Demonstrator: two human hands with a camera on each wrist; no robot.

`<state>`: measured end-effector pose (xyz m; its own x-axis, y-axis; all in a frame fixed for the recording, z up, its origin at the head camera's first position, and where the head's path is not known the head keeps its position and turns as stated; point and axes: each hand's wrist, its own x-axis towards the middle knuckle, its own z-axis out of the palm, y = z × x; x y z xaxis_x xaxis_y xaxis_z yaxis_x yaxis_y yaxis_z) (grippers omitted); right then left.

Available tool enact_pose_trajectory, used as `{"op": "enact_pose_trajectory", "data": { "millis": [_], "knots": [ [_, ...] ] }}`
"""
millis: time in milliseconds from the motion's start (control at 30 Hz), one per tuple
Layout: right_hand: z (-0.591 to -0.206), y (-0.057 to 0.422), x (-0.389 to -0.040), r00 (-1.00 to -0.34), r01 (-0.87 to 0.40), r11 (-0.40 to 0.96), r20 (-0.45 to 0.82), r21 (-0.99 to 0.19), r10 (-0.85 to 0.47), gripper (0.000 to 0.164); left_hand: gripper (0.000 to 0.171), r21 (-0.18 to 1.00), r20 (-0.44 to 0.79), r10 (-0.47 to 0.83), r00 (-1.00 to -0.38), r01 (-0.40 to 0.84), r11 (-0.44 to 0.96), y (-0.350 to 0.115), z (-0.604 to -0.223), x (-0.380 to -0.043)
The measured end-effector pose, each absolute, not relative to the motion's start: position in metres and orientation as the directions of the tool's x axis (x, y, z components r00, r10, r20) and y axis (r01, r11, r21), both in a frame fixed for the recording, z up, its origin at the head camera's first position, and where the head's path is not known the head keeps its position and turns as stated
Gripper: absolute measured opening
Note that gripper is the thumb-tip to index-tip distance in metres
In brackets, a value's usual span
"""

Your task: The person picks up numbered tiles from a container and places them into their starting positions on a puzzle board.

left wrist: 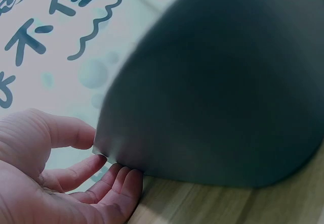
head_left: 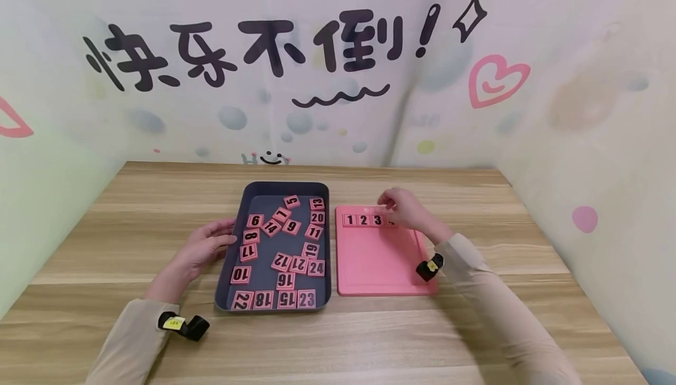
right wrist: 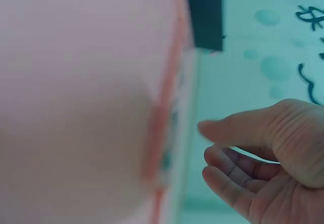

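Note:
A dark blue-grey tray lies on the table with several pink number tiles in it, among them tile 5 and tile 6. My left hand holds the tray's left rim; in the left wrist view its thumb and fingers meet the tray's edge. To the right lies a pink board, where tiles 1, 2 and 3 stand in its top row. My right hand hovers over tile 4, partly covering it. Its fingers are loosely bent, holding nothing in the right wrist view.
The wooden table backs onto a printed wall sheet with dark lettering. Each wrist wears a black strap camera, such as the right one. A narrow gap separates tray and board.

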<state>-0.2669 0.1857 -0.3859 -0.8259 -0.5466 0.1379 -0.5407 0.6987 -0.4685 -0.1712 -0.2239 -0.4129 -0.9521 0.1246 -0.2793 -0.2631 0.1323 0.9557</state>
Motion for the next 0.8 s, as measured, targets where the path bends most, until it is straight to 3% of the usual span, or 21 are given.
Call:
{"op": "enact_pose_trajectory", "data": {
  "millis": [433, 800],
  "knots": [
    [-0.359, 0.085, -0.295, -0.815, -0.439, 0.591, 0.024, -0.677, -0.579, 0.03, 0.059, 0.959, -0.272, 0.123, -0.954, -0.258, 0.115, -0.224, -0.413, -0.17],
    [-0.37, 0.024, -0.311, -0.786, -0.376, 0.623, -0.12, -0.686, -0.607, 0.033, 0.058, 0.952, -0.29, 0.105, -0.951, -0.275, 0.133, -0.223, -0.412, -0.171]
  ]
}}
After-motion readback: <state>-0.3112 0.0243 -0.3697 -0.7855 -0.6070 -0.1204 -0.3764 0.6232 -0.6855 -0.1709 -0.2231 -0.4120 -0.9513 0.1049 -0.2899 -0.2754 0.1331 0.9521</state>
